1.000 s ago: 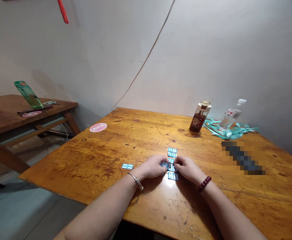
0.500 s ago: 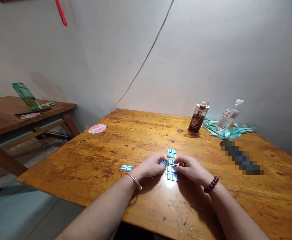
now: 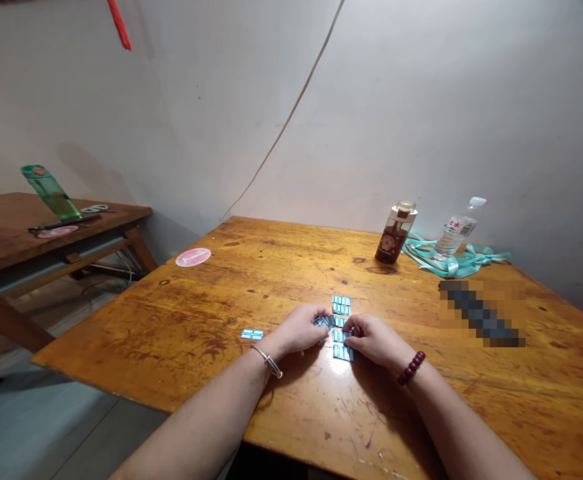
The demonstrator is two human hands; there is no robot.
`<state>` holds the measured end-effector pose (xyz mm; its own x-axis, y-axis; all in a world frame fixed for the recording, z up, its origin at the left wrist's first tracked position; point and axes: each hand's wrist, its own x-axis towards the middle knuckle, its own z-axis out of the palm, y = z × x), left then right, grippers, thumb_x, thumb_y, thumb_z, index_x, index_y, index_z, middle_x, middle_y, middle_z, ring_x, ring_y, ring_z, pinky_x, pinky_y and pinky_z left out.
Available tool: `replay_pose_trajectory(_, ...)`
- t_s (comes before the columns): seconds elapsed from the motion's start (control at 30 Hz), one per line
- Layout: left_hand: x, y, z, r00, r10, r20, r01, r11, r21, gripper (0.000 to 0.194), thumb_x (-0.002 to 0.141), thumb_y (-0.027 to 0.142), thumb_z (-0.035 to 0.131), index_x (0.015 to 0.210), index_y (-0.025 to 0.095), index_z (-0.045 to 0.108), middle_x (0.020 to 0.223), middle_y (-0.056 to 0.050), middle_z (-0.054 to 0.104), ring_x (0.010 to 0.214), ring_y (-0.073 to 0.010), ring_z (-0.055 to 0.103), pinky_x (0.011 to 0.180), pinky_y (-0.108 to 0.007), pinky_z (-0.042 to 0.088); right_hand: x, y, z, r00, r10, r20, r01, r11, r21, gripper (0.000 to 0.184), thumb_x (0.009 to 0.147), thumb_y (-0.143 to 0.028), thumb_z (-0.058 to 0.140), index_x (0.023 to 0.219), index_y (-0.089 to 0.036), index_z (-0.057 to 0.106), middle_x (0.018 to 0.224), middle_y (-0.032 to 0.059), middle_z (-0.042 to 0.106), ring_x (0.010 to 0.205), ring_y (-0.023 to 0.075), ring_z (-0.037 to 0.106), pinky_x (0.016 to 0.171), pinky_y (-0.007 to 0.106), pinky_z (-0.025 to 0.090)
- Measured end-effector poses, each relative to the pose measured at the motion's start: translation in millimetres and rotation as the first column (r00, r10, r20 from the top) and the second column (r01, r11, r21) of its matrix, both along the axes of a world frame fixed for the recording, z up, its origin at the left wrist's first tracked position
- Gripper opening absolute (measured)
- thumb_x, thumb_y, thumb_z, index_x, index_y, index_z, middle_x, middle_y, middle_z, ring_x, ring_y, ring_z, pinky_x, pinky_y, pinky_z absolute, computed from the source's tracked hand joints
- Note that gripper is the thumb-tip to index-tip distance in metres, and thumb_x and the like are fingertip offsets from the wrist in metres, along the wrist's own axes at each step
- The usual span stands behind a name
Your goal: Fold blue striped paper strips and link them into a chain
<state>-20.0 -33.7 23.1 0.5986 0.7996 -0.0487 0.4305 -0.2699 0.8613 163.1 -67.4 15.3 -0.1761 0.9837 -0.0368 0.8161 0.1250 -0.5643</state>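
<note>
Small blue-and-white cards [image 3: 341,305] lie in a short column on the wooden table [image 3: 171,313], and a single card [image 3: 252,334] sits apart to the left. My left hand [image 3: 298,330] is closed around a small fan of these cards [image 3: 324,322]. My right hand [image 3: 374,340] is curled next to the column, with its fingertips on or just above a card [image 3: 340,337]. The fingers hide part of that card, and I cannot tell whether they grip it.
A brown bottle with a cream lid [image 3: 395,233], a water bottle [image 3: 454,230] and teal ribbon [image 3: 451,267] stand at the far table edge. A pixelated patch [image 3: 481,313] covers something on the right. A pink round sticker [image 3: 192,257] lies far left.
My right hand has moved left, in over the column of cards. My left hand stays by the fan. The view has shifted slightly.
</note>
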Motion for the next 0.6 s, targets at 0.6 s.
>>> replay_pose_trajectory(0.6, 1, -4, 8.5, 0.993, -0.07, -0.094, 0.067, 0.997, -0.032, 0.02, 0.061, 0.019, 0.046, 0.074, 0.013, 0.06, 0.062, 0.002, 0.054, 0.057, -0.0088, 0.043, 0.05, -0.017, 0.029, 7, -3, 10.2, 0.999, -0.049, -0.025, 0.05, 0.997, 0.066, 0.016, 0.068, -0.024, 0.048, 0.076, -0.019, 0.06, 0.064, 0.0008, 0.06, 0.058, 0.0119, 0.05, 0.051, 0.021, 0.032)
